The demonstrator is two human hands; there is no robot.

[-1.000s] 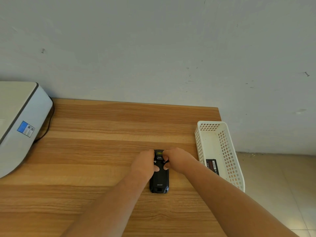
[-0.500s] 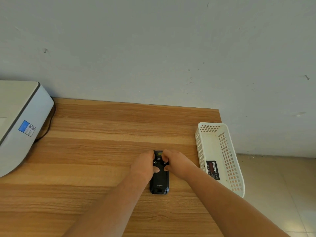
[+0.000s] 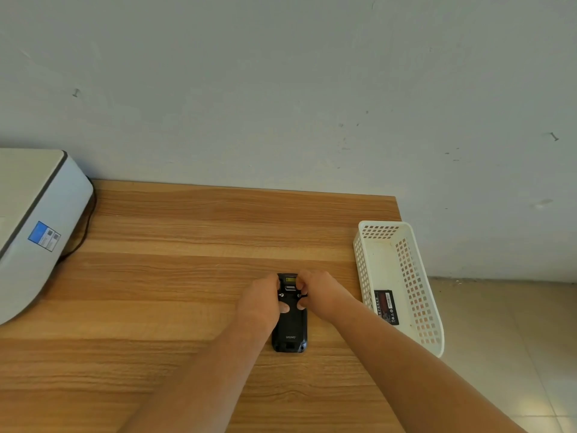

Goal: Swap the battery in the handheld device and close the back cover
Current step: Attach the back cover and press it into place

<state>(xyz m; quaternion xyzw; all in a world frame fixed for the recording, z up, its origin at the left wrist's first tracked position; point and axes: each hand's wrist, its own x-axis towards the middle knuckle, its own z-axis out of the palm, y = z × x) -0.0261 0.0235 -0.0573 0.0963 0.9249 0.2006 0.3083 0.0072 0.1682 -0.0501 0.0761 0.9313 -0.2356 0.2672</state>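
A black handheld device (image 3: 290, 326) lies face down on the wooden table (image 3: 175, 276), its back cover on and the logo end toward me. My left hand (image 3: 260, 303) grips its upper left side, thumb pressed on the cover. My right hand (image 3: 318, 293) grips the upper right side, thumb on the cover and fingers curled at the top near a small latch. A black battery (image 3: 385, 306) with a red label lies in the white basket (image 3: 420, 295) to the right.
A white and grey machine (image 3: 34, 226) with a blue label and a dark cable stands at the table's left. The basket overhangs the table's right edge. A pale wall runs behind the table; tiled floor shows at the right.
Both hands stay on the device's upper end; the fingers have shifted slightly and more of the top of the device shows between them. The device has not moved.
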